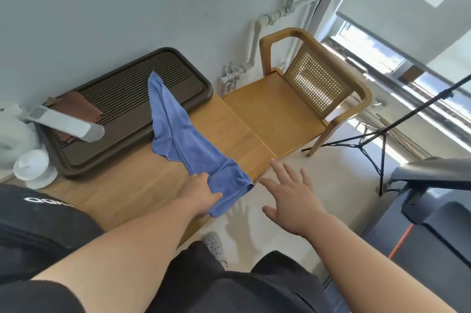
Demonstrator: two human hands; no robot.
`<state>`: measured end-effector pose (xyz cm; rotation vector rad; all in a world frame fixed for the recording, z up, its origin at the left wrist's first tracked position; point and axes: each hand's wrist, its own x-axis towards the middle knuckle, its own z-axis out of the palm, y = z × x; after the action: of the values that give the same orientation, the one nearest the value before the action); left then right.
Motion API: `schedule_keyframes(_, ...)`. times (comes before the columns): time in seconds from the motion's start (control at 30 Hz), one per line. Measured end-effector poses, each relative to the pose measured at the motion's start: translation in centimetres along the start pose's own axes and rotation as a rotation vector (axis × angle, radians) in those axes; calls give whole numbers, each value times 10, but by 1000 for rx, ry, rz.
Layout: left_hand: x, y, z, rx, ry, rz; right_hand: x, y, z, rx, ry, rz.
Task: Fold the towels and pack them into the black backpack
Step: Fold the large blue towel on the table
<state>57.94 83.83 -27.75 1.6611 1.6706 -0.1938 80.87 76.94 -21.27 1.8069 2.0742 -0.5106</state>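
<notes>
While the left hand [201,191] gripped its near end, the blue towel [173,129] lay limp across the counter [122,192] onto the tray [114,98]; right hand [293,200] spread wide, empty. It looked soft and light, probably best taken by the corners.

The towel [178,134] was a plain mid-blue. The slatted tea tray [206,88] was dark brown, ribbed with fine parallel lines, and the cloth [79,106] on it was reddish-brown. The bar-shaped object [66,121] was light grey, and the lidded cup [33,167] was white. The table [132,190] showed honey-yellow wood grain. The chair [275,113] had the same warm wood tone, and its cane back [316,83] had a regular grid of small holes. The wall [127,6] was pale grey-blue, the pipes [254,39] off-white, the floor [339,159] cream and the tripod [377,141] black. The shirt [30,223] was black with white lettering [46,201]. The shoe [214,243] was light grey, dotted with holes. The machine [438,231] was dark grey with an orange stripe [400,241].
</notes>
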Motion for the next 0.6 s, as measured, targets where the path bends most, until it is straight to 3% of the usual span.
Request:
schedule_keyframes(0.17,22,-6,6,-73,-35,-151,42,12,-12,9,-68,-77)
schedule_keyframes(0.33,22,17,-2,-675,41,-259,91,21,-24,19,-119,-231)
schedule_keyframes(0.43,14,48,-26,-949,111,-222,119,23,-35,62,-126,-333)
schedule_keyframes(0.6,-7,105,-69,-1144,193,-145,153,39,-60,551,-109,-495)
